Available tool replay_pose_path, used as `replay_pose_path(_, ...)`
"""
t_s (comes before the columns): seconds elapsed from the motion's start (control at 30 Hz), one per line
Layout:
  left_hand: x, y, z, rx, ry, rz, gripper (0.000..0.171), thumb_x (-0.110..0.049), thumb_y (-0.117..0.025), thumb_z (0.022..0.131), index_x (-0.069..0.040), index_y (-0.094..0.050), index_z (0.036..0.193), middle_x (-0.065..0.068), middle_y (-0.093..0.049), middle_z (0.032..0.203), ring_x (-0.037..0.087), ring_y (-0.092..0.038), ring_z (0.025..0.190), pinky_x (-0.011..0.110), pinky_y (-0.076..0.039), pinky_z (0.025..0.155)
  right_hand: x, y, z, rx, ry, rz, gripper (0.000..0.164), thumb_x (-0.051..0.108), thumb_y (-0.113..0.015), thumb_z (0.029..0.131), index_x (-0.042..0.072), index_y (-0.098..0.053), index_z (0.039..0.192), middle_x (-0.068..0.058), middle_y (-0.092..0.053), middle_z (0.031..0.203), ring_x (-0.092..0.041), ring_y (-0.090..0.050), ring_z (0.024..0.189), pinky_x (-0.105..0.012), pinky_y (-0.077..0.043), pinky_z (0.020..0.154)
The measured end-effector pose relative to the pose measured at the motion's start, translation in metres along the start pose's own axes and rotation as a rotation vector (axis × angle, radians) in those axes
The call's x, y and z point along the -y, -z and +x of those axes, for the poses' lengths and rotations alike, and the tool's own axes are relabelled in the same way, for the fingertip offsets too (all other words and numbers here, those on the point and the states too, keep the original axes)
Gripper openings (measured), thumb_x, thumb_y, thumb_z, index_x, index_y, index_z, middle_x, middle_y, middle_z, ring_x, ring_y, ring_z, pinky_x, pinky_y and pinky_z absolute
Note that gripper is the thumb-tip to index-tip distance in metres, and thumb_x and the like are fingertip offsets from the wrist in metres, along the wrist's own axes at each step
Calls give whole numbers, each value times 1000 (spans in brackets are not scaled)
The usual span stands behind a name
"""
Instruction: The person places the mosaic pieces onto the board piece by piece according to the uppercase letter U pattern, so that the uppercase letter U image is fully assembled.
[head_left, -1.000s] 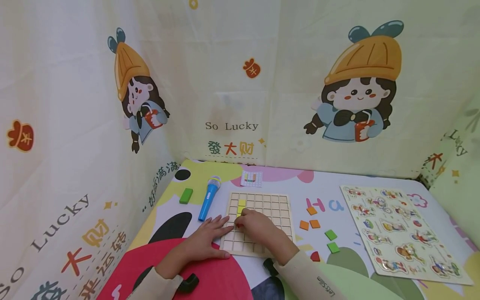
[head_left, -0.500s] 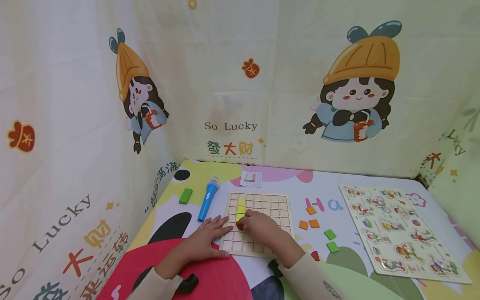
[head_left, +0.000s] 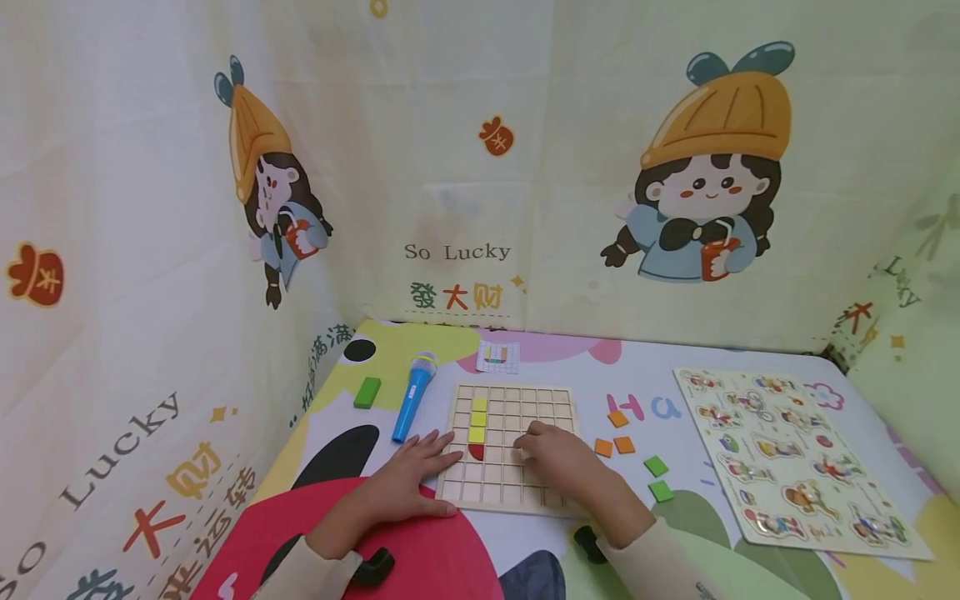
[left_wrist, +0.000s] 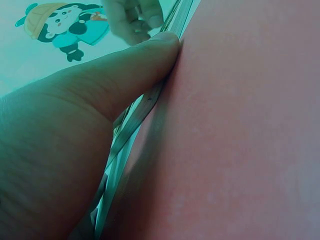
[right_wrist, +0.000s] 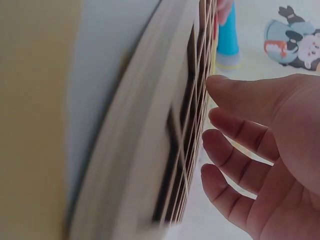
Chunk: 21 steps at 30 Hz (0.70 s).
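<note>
A wooden grid board (head_left: 495,493) lies on the table. In one of its columns sit yellow square tiles (head_left: 477,420), with a red rounded-corner tile (head_left: 476,452) just below them. My left hand (head_left: 405,479) rests on the board's left edge with fingers spread; its thumb (left_wrist: 145,57) touches the edge in the left wrist view. Over the right half of the board is my right hand (head_left: 566,462). Its fingers (right_wrist: 230,145) are loosely bent, and nothing shows between them and the thumb in the right wrist view.
Orange tiles (head_left: 624,445) and green tiles (head_left: 660,491) lie right of the board. Left of it are a blue toy microphone (head_left: 412,400) and a green block (head_left: 367,392). A pattern card (head_left: 497,357) lies behind; a picture puzzle board (head_left: 795,467) is far right.
My right hand has let go of the red tile and moved right across the board. The red tile now shows below the yellow ones. My left hand stays in place.
</note>
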<state>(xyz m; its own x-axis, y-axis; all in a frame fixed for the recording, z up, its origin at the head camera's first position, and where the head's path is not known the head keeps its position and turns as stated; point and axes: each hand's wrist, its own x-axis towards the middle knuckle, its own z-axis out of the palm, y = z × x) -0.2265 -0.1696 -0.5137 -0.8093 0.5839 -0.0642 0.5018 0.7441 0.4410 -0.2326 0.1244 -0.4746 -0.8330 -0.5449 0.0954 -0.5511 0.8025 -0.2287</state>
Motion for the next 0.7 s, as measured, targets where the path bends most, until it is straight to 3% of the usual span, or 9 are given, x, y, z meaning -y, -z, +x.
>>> replay_pose_path(0.27, 1, -1, -1, -1, -10, 8, 89, -72, -64, 74, -34, -38, 150, -8, -20, 160, 24, -9, 147, 54, -9, 115, -26, 10, -25, -78, -14, -14, 23, 11, -77, 83, 11, -73, 106, 2, -57, 91, -15, -60, 79, -31, -54, 70)
replay_pose_path(0.53, 0, 1, -1, 0, -12, -5, 89, -72, -64, 75, -33, -38, 150, -7, -21, 160, 25, -8, 148, 54, -8, 115, -45, 22, -45, -45, -196, -23, 28, 14, -81, 80, 12, -74, 107, 2, -60, 95, -14, -59, 83, -33, -54, 78)
replay_pose_path(0.7, 0, 2, -2, 3, -15, 5, 88, -73, -63, 75, -33, -39, 150, -7, -22, 160, 25, -9, 147, 54, -9, 115, -56, 25, -64, -66, -123, -50, 24, 8, -79, 80, 7, -72, 103, 0, -59, 92, -15, -58, 80, -33, -53, 74)
